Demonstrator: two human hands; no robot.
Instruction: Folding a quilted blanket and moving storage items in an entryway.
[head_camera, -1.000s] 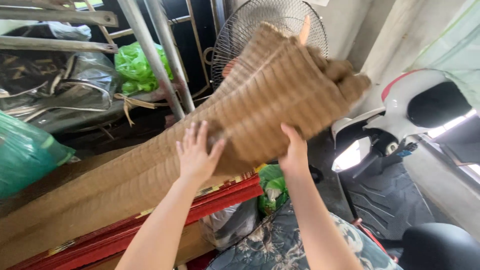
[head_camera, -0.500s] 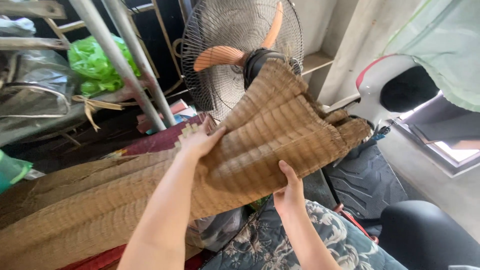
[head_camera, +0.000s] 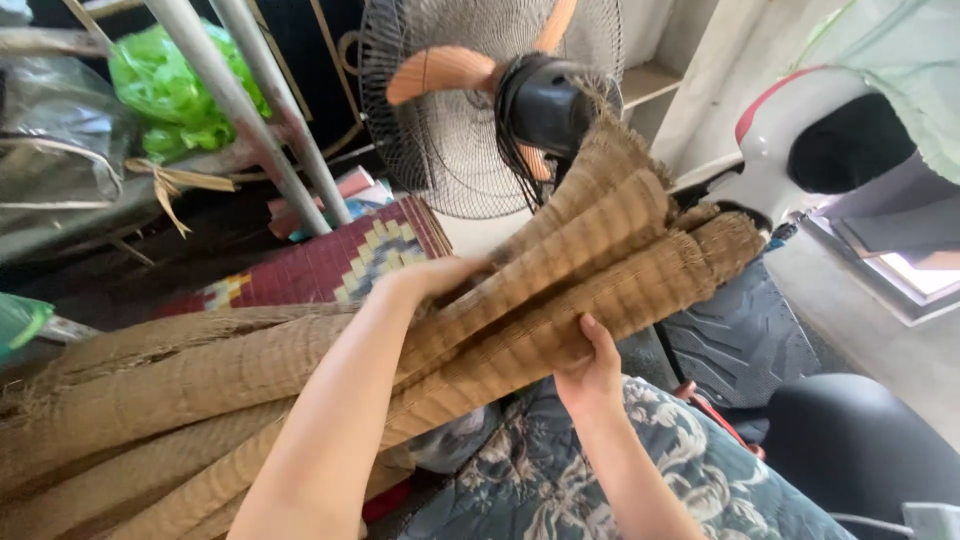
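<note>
**Mat runs 8 to 2 o'clock**

L hand (head_camera: 432, 278) presses on top of mat (head_camera: 520, 300) mid-length, fingers hidden, can't tell if closed. R hand (head_camera: 590, 368) clasps underside, nearer frayed end by fan (head_camera: 480, 100) at 2 o'clock.

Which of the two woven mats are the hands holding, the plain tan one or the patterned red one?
The plain tan mat, bunched into folds between the left hand and right hand. The red patterned mat lies untouched behind.

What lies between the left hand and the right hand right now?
In the head view, the folded brown straw mat lies between them: the left hand presses its upper side, the right hand grips it from beneath.
</note>
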